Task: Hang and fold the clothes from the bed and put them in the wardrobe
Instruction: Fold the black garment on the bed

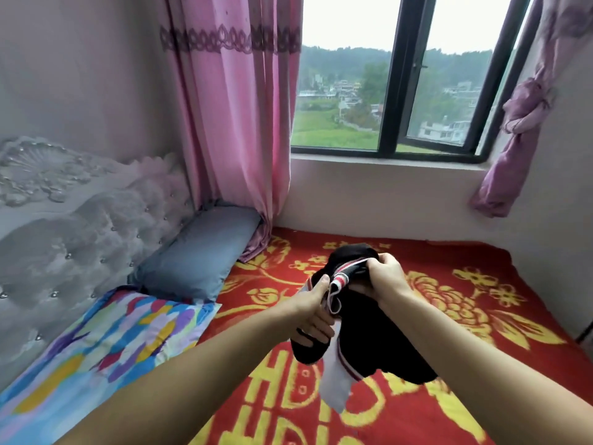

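Note:
A black garment (pixel 378 342) with a red-and-white striped band and a white strip hanging down is held up above the bed (pixel 481 316). My left hand (pixel 313 311) grips its left side, thumb on the striped band and fingers curled under the black cloth. My right hand (pixel 383 274) clutches the bunched top of the garment at the striped edge. The lower part of the cloth dangles between my forearms. The wardrobe is not in view.
The bed wears a red blanket with yellow flowers and letters. A grey pillow (pixel 199 252) and a multicoloured pillow (pixel 106 345) lie by the tufted headboard (pixel 64 226) at left. Pink curtains (pixel 231 123) and a window (pixel 394 81) stand behind.

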Tool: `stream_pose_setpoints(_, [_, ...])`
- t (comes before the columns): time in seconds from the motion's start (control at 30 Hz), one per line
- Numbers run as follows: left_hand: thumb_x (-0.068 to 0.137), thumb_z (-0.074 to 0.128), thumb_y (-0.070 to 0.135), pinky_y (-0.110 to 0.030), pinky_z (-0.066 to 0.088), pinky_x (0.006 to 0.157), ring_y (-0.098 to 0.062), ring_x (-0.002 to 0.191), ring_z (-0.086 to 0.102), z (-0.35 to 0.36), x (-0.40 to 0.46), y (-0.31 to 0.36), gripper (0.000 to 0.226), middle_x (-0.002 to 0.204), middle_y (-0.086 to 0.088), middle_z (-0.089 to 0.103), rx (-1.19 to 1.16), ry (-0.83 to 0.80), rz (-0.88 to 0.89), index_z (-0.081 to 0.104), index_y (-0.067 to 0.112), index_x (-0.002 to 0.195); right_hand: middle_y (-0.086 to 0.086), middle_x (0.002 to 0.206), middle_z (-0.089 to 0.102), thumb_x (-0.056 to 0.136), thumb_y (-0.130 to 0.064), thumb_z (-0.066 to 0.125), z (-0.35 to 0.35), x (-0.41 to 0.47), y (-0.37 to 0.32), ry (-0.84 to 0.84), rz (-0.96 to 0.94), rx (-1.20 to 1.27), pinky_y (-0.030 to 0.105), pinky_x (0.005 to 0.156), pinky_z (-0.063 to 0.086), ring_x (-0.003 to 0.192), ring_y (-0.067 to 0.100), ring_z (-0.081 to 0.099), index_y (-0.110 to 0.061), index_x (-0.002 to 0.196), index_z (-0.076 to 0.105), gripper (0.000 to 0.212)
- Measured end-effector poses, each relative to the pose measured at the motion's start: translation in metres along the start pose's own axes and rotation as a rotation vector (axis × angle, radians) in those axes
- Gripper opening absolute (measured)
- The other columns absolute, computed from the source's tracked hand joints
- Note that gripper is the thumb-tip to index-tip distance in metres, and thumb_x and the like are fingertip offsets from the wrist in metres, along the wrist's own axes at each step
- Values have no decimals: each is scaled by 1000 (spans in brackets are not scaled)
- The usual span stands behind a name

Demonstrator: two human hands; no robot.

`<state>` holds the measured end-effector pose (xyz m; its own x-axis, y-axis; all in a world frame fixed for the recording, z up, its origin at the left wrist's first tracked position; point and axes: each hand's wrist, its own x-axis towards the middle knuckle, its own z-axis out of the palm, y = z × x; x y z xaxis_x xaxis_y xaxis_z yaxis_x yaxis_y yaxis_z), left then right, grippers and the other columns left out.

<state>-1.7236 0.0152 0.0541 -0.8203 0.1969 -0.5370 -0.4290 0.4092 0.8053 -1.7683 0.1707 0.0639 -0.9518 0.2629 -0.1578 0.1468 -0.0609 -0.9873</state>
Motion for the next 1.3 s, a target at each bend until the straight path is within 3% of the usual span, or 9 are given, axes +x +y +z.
stream_pose_setpoints(0.27, [98,49,22,-24,52,63,-17,60,61,-15,31,34,21,66,-7,62,-691,-121,36,58,8,87,13,92,61,94,-4,49,1,-18,0,-80,-14,93,31,48,54,74,20,68,-11,92,51,7])
stream_pose_setpoints(0.33, [96,38,-2,-37,48,88,-28,83,59,-12,35,41,22,92,-19,60,-590,-164,167,58,3,104,11,89,62,95,-6,52,1,-23,2,-103,-9,64,31,48,55,69,17,69,-11,91,52,7])
stream_pose_setpoints(0.5, [83,36,-20,-31,50,71,-26,73,59,-29,42,64,42,91,-18,61,-332,-110,489,65,2,104,5,89,69,95,-22,54,-23,-30,-17,-447,92,-656,24,54,54,73,17,72,-14,94,57,9])
stream_pose_setpoints(0.57, [83,41,-19,-30,49,74,-25,78,58,-44,40,76,41,92,-16,60,-148,-306,588,67,7,101,1,87,72,93,-21,56,-32,-23,-36,-325,-121,-931,21,55,50,78,16,72,-14,90,65,12])
stream_pose_setpoints(0.63, [82,45,-17,-27,48,81,-21,88,58,-54,30,91,42,97,-12,61,137,-516,658,67,12,101,-1,102,69,89,-18,61,-36,-16,-57,-173,-378,-890,20,69,51,93,14,68,-19,107,65,18])
stream_pose_setpoints(0.73, [81,46,-16,-22,48,81,-12,87,60,-53,16,117,39,94,0,64,432,-612,731,65,13,99,-2,119,63,90,-8,63,-35,-11,-79,-618,-320,-603,20,87,48,110,10,59,-20,125,56,38])
stream_pose_setpoints(0.9, [84,49,-7,-21,49,68,-8,74,58,-58,-2,145,42,94,0,61,660,-373,829,57,23,113,0,111,67,88,-6,57,-46,-14,-72,-935,-60,-358,29,98,43,112,13,60,-16,110,65,26])
stream_pose_setpoints(1.1, [83,49,2,-32,47,83,-16,88,53,-50,13,130,45,98,1,45,1049,152,892,58,23,122,3,77,59,84,-15,57,-43,-1,-79,-353,-332,-740,27,58,41,65,16,53,-18,84,54,4])
stream_pose_setpoints(1.3, [87,50,9,-36,48,72,-28,84,57,-97,30,118,21,91,-1,45,1038,649,685,69,17,90,4,111,61,84,-18,52,-87,23,-107,-135,-312,-1392,25,76,44,94,21,57,-27,119,52,36])
